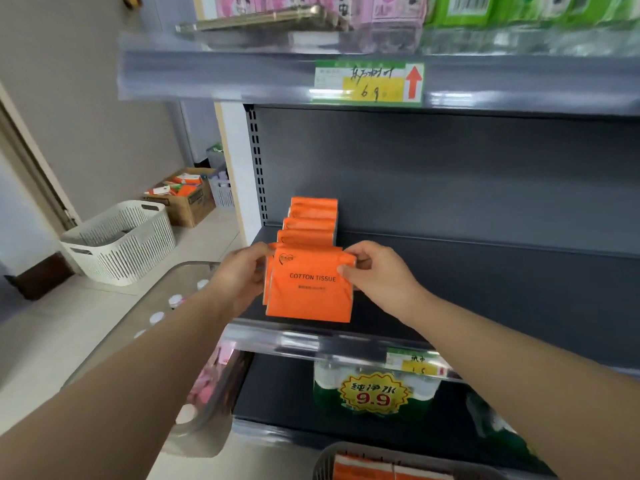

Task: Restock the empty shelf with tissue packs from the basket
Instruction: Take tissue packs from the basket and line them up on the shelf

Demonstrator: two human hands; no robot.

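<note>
I judge this the placing step. On the dark grey metal shelf [485, 292], the front orange plastic-wrapped tissue pack [310, 296] stands against the row of orange packs [311, 220]. Next I'd release, then reach to the grey slatted basket [329, 457] below. My left hand [242, 275] curls round its left edge, and my right hand [381, 275] pinches its top right corner.

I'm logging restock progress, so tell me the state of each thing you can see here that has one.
Front cotton tissue pack: upright at the shelf front, held by both hands.
Orange packs behind it: upright in a row.
Middle shelf: bare right of the row.
Grey basket: holds orange packs.
Cardboard box: open, packs inside.
Left hand: grips the front pack's left edge.
Right hand: pinches its upper right corner.
</note>
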